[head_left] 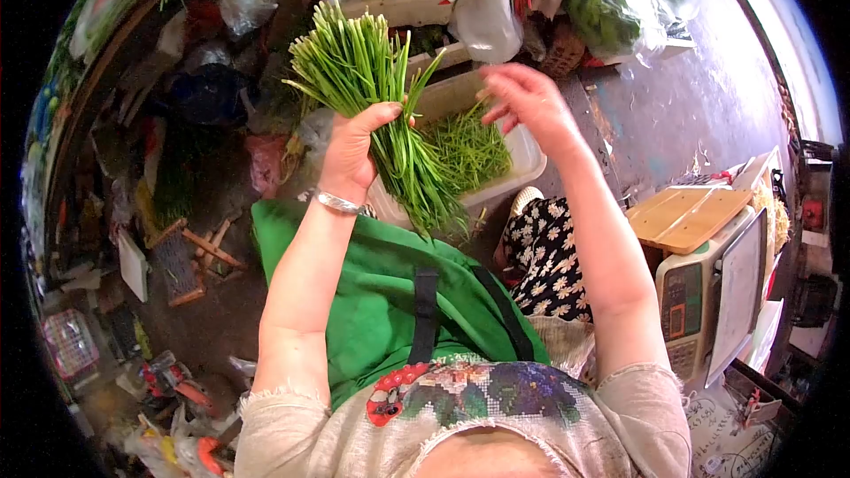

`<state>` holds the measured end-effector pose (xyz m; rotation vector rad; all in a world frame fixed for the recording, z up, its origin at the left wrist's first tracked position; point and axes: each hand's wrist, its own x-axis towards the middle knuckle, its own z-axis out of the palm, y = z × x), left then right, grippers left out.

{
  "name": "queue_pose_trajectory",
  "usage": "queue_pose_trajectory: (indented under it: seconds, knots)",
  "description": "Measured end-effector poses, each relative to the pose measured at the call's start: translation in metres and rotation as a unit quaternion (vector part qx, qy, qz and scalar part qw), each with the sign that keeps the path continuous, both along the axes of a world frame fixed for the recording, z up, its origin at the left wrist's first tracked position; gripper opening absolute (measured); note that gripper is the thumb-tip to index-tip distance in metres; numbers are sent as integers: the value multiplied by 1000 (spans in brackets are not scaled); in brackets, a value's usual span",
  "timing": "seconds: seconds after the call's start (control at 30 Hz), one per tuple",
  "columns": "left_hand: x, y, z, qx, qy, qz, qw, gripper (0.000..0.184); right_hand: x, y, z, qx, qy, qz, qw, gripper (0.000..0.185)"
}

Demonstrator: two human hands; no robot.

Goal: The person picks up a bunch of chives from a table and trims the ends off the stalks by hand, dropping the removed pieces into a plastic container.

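Note:
A thick bunch of long green stalks [354, 71] is gripped in my left hand [357, 146], its pale cut ends up and its leafy ends hanging down to the right. My fingers wrap round its middle. To the right, my right hand [529, 106] is raised with its fingers bent and apart, slightly blurred, and nothing shows in it. Below and between the hands is a pale plastic tub [528, 158] with loose green pieces [469, 146] in it. The bunch's lower end overlaps the tub's left side.
A scale [691, 292] with a tan tray stands at the right. Bagged leafy greens [611, 9] lie at the top right, and a white crate [398, 7] at the top. A small wooden stool [181, 261] and scattered bags are on the left. A green apron [354, 301] covers my lap.

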<state>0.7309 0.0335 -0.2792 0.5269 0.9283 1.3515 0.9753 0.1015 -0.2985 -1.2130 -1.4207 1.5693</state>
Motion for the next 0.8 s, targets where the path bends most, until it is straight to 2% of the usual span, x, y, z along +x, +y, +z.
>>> queue_pose_trajectory:
  seconds: [0.07, 0.1, 0.13, 0.23, 0.37, 0.43, 0.47, 0.53, 0.6, 0.7, 0.77, 0.8]
  knots:
    - [3, 0, 3, 17, -6, 14, 1000, 26, -6, -8, -20, 151, -220, 54, 962, 38]
    - [2, 2, -1, -4, -29, 6, 1000, 27, -12, -11, -21, 179, -238, 61, 953, 41]
    - [1, 1, -4, -6, -12, 7, 1000, 27, -16, -11, -21, 182, -202, 60, 960, 44]
    - [4, 4, -6, -2, 3, 8, 1000, 31, -24, -15, 9, 44, 63, 94, 993, 40]
    - [15, 5, 0, 27, 36, 17, 999, 40, -51, -14, 30, -11, 135, 51, 989, 32]
    - [12, 4, -1, 31, 35, 2, 999, 43, -60, -8, 25, -48, 262, 26, 964, 29]
    - [11, 2, 0, 18, 21, -9, 1000, 43, -60, -4, 24, -51, 256, -19, 965, 29]
    - [13, 2, 2, 18, 25, 11, 999, 42, -44, 7, 20, -98, 410, -84, 903, 24]
    - [5, 2, -5, -1, 30, -3, 1000, 41, -8, 30, 11, -98, 472, -60, 874, 18]
    - [4, 2, -8, -4, 34, -22, 999, 41, 5, 32, 28, -20, 325, -55, 944, 18]
    - [10, 2, -4, 13, 44, -31, 998, 42, -28, 17, 40, 69, 56, -89, 992, 24]
    - [13, 3, -5, 28, 64, -27, 997, 45, -37, 14, 37, 59, 53, -80, 994, 30]
